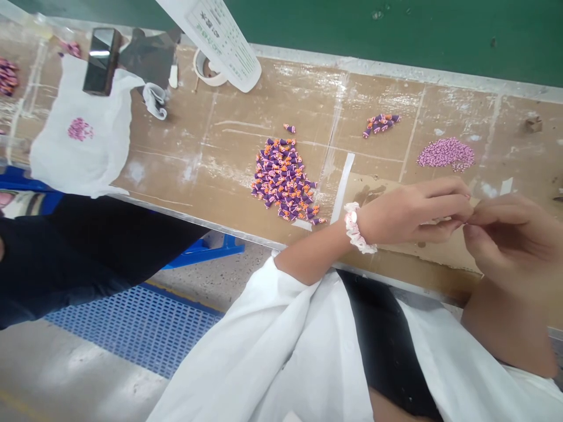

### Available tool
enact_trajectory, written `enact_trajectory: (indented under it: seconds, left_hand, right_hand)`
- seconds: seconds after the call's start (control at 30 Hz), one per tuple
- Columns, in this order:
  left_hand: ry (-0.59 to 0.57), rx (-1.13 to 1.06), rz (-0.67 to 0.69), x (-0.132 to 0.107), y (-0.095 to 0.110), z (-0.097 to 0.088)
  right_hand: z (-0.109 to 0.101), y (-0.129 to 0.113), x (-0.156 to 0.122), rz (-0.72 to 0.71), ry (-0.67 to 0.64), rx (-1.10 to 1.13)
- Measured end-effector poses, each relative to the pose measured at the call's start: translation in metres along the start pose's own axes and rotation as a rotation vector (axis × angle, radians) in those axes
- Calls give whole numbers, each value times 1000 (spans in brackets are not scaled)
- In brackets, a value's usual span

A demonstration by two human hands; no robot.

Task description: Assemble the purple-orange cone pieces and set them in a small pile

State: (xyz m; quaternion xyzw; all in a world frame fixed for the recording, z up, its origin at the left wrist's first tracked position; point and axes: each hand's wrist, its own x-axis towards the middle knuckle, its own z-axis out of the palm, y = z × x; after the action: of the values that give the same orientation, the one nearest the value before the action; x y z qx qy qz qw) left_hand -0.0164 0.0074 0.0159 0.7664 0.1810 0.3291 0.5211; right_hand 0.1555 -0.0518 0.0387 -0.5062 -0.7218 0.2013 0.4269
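Observation:
My left hand (416, 214), with a white-and-pink scrunchie (357, 227) round its wrist, meets my right hand (514, 240) above a loose piece of cardboard (453, 249). Both hands are closed in a pinch, fingertips together, and whatever is between them is too small or hidden to name. Just beyond them lies a heap of tiny pink pieces (446, 153). A small group of purple-and-orange figurines (380, 124) rests left of that heap. Further left spreads a larger pile of similar figurines (285, 180), with one figurine (289, 128) lying apart behind it.
Cardboard (176, 158) covers the bench. At the back stand a white bottle (224, 44) and a tape roll (209, 69). A white cloth (109, 140) with pink pieces and a dark phone-like object (102, 61) lie left. Another person's dark-clothed body (88, 252) is at left.

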Motion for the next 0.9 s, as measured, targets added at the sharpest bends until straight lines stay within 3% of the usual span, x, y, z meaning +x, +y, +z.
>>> enact_trajectory:
  seconds: [0.27,0.53,0.63,0.77,0.9]
  left_hand:
    - [23,-38,7,0,0,0]
    - [28,-74,6,-1,2,0]
    - [182,-147,-40,0,2,-2]
    - [427,-345,-192,3,-7,-5]
    - [538,-519,-255,6,-14,-7]
  right_hand:
    - [-2,-2,1,-39,-62,-9]
    - [-4,8,-2,-69,-3,25]
    - [-6,7,0,-69,-19,45]
    - [-8,8,1,-104,-286,-247]
    - [-3,16,-2,-225,-458,-456]
